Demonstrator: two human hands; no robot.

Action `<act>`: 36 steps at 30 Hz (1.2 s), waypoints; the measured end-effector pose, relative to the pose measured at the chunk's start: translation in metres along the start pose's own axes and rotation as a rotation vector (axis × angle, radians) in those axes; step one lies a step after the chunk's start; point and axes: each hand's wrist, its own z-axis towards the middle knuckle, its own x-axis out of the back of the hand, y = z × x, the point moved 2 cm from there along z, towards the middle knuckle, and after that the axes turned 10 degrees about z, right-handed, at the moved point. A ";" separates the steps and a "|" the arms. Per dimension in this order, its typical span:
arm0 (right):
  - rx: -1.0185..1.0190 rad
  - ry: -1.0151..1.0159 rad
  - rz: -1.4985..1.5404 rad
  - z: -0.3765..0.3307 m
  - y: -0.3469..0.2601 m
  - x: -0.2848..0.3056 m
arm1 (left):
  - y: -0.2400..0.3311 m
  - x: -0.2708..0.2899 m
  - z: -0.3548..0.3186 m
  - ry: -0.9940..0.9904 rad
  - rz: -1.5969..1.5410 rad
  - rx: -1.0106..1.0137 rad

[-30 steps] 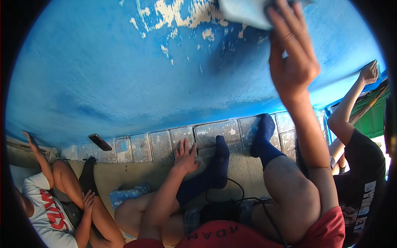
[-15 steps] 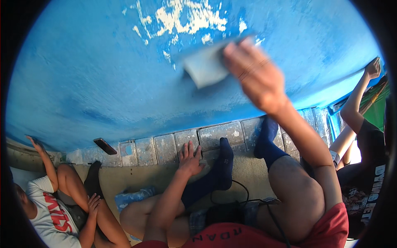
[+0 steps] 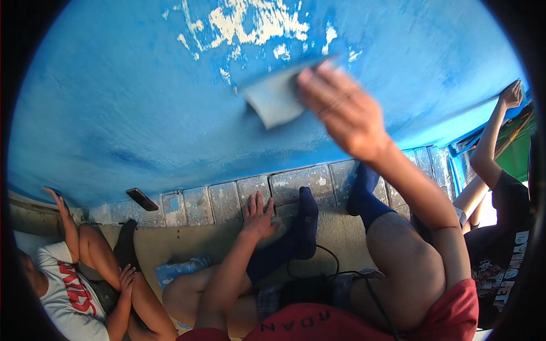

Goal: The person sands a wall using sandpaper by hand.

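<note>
My right hand [image 3: 347, 111] is up against the blue painted wall [image 3: 142, 96], its fingers pressing a grey sheet of sandpaper [image 3: 276, 99] to the surface. Motion blurs the fingertips and the sheet; its left corner curls away from the wall. Just above the sheet, a patch of flaked paint [image 3: 256, 23] shows pale white through the blue. My left hand [image 3: 260, 217] rests with fingers spread at the row of grey blocks [image 3: 224, 202] along the wall's foot, holding nothing.
A phone [image 3: 141, 199] lies by the wall's foot to the left. Co-workers sit at either side, one in a white shirt [image 3: 68, 290], one in a dark shirt [image 3: 500, 244], each with an arm toward the wall. A black cable [image 3: 335, 258] runs by my socked feet [image 3: 307, 221].
My right hand and the sandpaper have shifted slightly left and down along the wall. The left hand stays at the blocks; the whole view has moved a little.
</note>
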 end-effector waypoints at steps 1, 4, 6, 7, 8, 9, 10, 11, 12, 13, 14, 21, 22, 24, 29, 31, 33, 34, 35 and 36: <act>0.013 -0.063 0.040 -0.004 -0.011 -0.006 | 0.000 0.001 0.000 0.000 0.003 -0.002; -0.063 0.129 -0.097 0.004 0.013 0.012 | 0.002 0.000 -0.002 -0.016 -0.018 -0.012; -0.212 0.283 -0.089 0.009 0.020 0.026 | 0.000 0.004 -0.005 0.019 -0.014 0.004; -0.209 0.282 -0.097 0.006 0.016 0.026 | 0.003 0.006 -0.004 0.024 -0.013 -0.002; -0.128 0.131 -0.054 -0.002 0.007 0.014 | 0.002 0.004 -0.004 0.011 -0.010 -0.003; -0.048 -0.020 -0.011 -0.009 -0.002 0.002 | 0.001 0.002 -0.002 -0.002 -0.008 -0.004; -0.022 -0.080 0.089 -0.012 -0.012 -0.006 | 0.001 0.003 -0.001 -0.003 -0.008 -0.005; -0.023 -0.081 0.089 -0.013 -0.009 -0.006 | 0.001 0.003 -0.001 -0.012 -0.012 -0.006; -0.059 0.005 0.029 -0.011 0.001 -0.002 | 0.000 0.003 0.000 -0.021 -0.017 -0.006; -0.094 0.088 -0.020 -0.008 0.010 0.005 | 0.001 0.002 -0.002 -0.030 -0.026 -0.002; -0.130 0.235 -0.050 0.002 0.020 0.014 | 0.000 0.005 -0.002 -0.008 -0.021 -0.002; -0.071 -0.036 0.037 -0.019 -0.008 -0.012 | 0.000 0.004 0.000 -0.040 -0.041 -0.004; -0.125 0.064 0.017 -0.011 -0.002 -0.004 | -0.001 0.002 -0.002 -0.049 -0.047 0.002; -0.214 0.196 -0.052 0.001 0.008 0.012 | -0.001 0.005 -0.004 0.003 -0.011 -0.006; -0.054 -0.092 0.132 -0.019 -0.015 -0.015 | 0.003 0.008 -0.001 -0.030 -0.012 0.003; -0.077 0.019 0.003 -0.019 -0.003 -0.008 | 0.003 0.006 -0.003 -0.034 -0.014 0.012; -0.184 0.181 -0.024 -0.006 0.006 0.010 | 0.003 0.011 -0.006 -0.001 0.001 0.004; -0.171 0.171 -0.002 -0.007 0.006 0.006 | 0.003 0.013 -0.005 0.004 0.006 0.004; -0.158 0.161 0.020 -0.009 0.005 0.000 | 0.004 0.014 -0.005 -0.009 0.004 0.008; -0.119 0.032 0.068 -0.011 -0.006 -0.002 | 0.004 0.015 -0.005 -0.022 0.002 0.011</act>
